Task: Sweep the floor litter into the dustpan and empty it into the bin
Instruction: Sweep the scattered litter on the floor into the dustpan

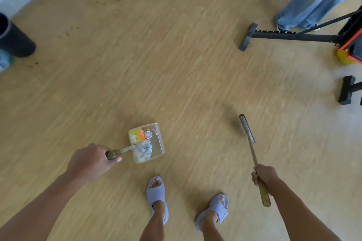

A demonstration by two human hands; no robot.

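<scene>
My left hand (91, 162) grips the handle of a clear dustpan (158, 143), which is just ahead of my feet. In the pan lie crumpled plastic, an orange and yellow wrapper and a small white cap (148, 134). My right hand (264, 175) grips the wooden handle of a brush (247, 129); its bristle head points away from me, to the right of the pan and apart from it. A black bin (13, 39) stands at the far left edge, near the wall.
Black stand feet (247, 37) lie across the floor at the upper right and upper left. Another person's jeans-clad legs (313, 0) are at the top right. A yellow and orange object (345, 56) sits at the right edge. My sandalled feet (156, 197) are below the pan.
</scene>
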